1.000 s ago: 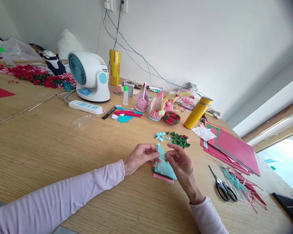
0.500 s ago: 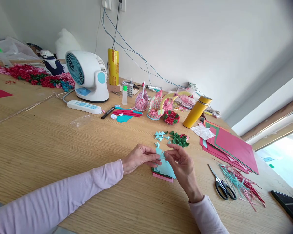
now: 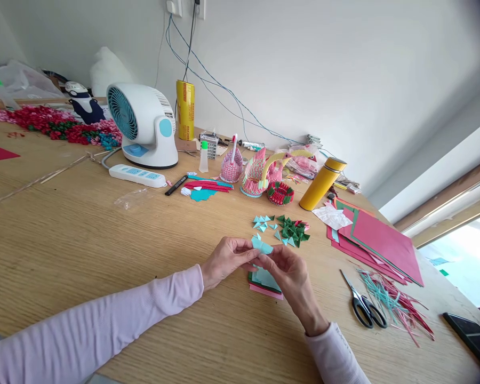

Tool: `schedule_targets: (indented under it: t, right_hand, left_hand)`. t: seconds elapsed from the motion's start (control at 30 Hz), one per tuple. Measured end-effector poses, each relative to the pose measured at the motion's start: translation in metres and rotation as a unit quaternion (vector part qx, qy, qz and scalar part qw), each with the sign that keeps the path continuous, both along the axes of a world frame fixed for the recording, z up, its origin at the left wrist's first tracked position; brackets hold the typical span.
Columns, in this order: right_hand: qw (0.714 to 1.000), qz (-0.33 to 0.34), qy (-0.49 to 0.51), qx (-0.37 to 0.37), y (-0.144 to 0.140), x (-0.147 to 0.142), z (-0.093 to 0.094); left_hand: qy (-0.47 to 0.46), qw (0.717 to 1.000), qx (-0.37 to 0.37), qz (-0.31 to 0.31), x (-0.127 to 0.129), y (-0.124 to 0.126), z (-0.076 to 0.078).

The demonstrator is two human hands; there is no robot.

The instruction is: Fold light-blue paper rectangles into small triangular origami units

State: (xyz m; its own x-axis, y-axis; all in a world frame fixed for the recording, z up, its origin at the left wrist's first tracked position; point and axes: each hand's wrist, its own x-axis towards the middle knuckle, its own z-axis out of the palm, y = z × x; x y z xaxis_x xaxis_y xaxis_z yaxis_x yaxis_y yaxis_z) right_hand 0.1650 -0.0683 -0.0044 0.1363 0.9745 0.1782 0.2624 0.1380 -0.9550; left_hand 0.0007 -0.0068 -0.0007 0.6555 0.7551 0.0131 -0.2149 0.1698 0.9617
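Drew right hand [image 3: 290,272] closer to left hand [image 3: 227,261], now pinching light-blue paper [image 3: 263,246], seemingly part-folded, between both. Can count blue triangles [image 3: 261,219] and green triangles [image 3: 293,230] beyond the grip as folded, flat sheets [image 3: 266,278] beneath it as left.

The small folded paper piece [image 3: 261,245] is plain light blue. The loose triangular paper units [image 3: 262,220] are light blue; the piled triangular paper units [image 3: 291,229] are mainly dark green. The round folded-paper basket [image 3: 280,196] is patterned in red and green.
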Motion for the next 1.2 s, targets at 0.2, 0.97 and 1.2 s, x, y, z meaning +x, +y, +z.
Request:
schedule_targets:
  t: [0.2, 0.97, 1.2]
  right_hand:
    - [0.999, -0.029, 0.02, -0.018, -0.0005, -0.0064, -0.0007]
    - [0.999, -0.024, -0.027, 0.028, -0.0016, -0.0037, -0.0013]
    - [1.0, -0.025, -0.011, 0.008, -0.0024, -0.0052, 0.004]
  left_hand:
    - [0.004, 1.0, -0.001, 0.006, 0.0016, -0.0023, 0.0001]
    - [-0.014, 0.999, -0.046, 0.01, 0.003, -0.0006, -0.0053]
    - [0.017, 0.999, -0.045, -0.01, 0.0027, -0.0018, -0.0048]
